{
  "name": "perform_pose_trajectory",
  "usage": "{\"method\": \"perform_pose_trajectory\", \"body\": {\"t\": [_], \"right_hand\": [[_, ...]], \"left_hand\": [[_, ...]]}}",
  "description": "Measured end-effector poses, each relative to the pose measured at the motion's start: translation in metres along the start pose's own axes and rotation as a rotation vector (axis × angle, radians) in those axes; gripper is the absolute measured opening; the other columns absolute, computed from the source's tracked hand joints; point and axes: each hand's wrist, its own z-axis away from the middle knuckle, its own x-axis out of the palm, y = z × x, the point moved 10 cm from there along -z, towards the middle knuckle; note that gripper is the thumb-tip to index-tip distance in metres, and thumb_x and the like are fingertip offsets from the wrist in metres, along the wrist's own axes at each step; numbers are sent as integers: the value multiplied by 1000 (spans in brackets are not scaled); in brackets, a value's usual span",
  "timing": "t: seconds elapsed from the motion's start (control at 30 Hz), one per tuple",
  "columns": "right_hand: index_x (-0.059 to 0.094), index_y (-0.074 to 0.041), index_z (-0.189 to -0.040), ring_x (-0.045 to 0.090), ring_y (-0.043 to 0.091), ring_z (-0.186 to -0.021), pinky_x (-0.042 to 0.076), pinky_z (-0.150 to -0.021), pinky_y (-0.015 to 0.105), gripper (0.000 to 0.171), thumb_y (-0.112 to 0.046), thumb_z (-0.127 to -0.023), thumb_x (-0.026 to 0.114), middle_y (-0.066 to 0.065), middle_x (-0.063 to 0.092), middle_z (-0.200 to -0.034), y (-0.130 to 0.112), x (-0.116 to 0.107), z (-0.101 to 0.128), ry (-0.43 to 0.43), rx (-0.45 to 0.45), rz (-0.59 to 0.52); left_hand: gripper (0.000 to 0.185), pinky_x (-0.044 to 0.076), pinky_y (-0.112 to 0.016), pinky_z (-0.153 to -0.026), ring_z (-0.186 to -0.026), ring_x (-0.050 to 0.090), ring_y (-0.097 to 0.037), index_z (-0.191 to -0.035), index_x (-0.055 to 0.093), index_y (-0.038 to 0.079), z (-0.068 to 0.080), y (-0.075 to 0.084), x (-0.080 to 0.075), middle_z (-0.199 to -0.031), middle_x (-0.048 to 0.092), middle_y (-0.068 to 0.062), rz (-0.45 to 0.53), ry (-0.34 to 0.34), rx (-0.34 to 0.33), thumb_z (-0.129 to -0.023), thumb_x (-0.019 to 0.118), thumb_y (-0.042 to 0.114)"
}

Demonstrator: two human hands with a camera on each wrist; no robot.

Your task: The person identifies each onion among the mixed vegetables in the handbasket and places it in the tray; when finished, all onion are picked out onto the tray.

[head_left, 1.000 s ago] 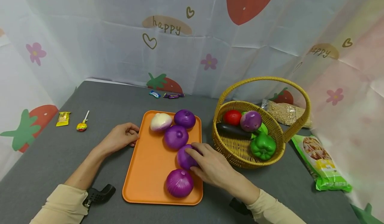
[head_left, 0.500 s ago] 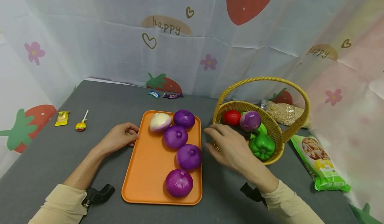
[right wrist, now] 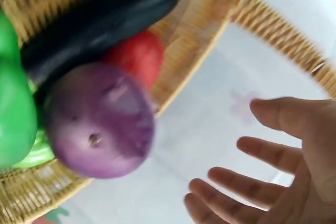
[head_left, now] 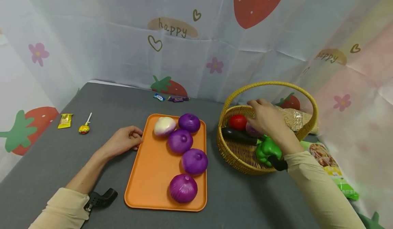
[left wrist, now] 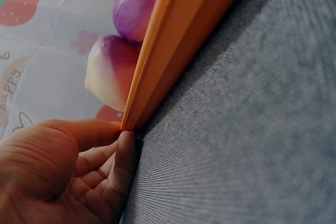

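My left hand (head_left: 124, 141) pinches the left rim of the orange tray (head_left: 147, 181) between thumb and fingers, as the left wrist view shows. Several purple onions lie on the tray, among them a ridged onion (head_left: 183, 188) near the front and a white-and-purple one (head_left: 164, 125) at the back. My right hand (head_left: 267, 118) hovers above the yellow wicker basket (head_left: 230, 155), fingers spread and holding nothing. Below it are a round purple vegetable (right wrist: 100, 121), partly hidden in the head view, a red tomato (head_left: 237, 122), a dark eggplant (head_left: 237, 136) and a green bell pepper (head_left: 267, 150).
The basket's tall handle (head_left: 270, 83) arches near my right hand. Behind and right of the basket lie a bag of grains (head_left: 293, 119) and a green packet (head_left: 345, 188). A lollipop (head_left: 84, 128) and a yellow-wrapped candy (head_left: 65, 120) lie left; two small candies (head_left: 178, 99) lie at the back.
My right hand has let go of a purple onion on the tray and moved right and back to above the basket. My left hand stays at the tray rim.
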Motion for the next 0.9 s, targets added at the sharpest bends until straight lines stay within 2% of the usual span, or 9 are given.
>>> {"method": "perform_pose_trajectory", "body": {"t": [0.17,0.33,0.47,0.57,0.73,0.9], "right_hand": [[43,-3,-144,50,52,-121,45,-97,63,59,-33,-96,57,33,45,-139,24,31,-14,-244,100,38],[32,-2,-150,42,55,-127,41,-99,68,69,-38,-95,54,35,38,-144,43,60,-13,-458,169,60],[33,-1,-149,43,52,-130,43,-97,68,69,-37,-94,53,33,42,-144,49,70,-9,-544,162,55],[40,0,-144,47,49,-127,45,-96,64,64,-35,-93,56,29,50,-139,47,69,-10,-513,134,33],[49,1,-130,54,47,-109,49,-86,59,55,-34,-89,62,32,55,-119,39,45,-10,-309,96,-38],[48,-7,-140,58,40,-88,51,-73,51,62,-38,-88,62,31,48,-116,16,7,7,-90,37,-94]], "left_hand": [[35,56,-25,-67,-73,65,-13,-121,56,-8,1,-3,1,-97,67,-17,6,-5,1,-95,59,14],[35,56,-25,-67,-73,65,-13,-121,56,-8,1,-2,0,-99,68,-19,19,0,5,-95,60,14],[35,56,-24,-66,-73,64,-12,-121,56,-9,0,1,0,-99,68,-20,22,2,16,-94,60,13],[34,56,-24,-66,-73,64,-12,-120,56,-10,0,0,0,-98,68,-20,22,4,17,-94,60,12],[34,56,-24,-66,-73,64,-11,-119,56,-10,-1,-2,1,-98,69,-20,21,3,16,-94,60,11],[34,56,-24,-66,-73,64,-12,-120,57,-9,-1,-1,0,-98,68,-20,14,3,16,-94,60,13]]}}
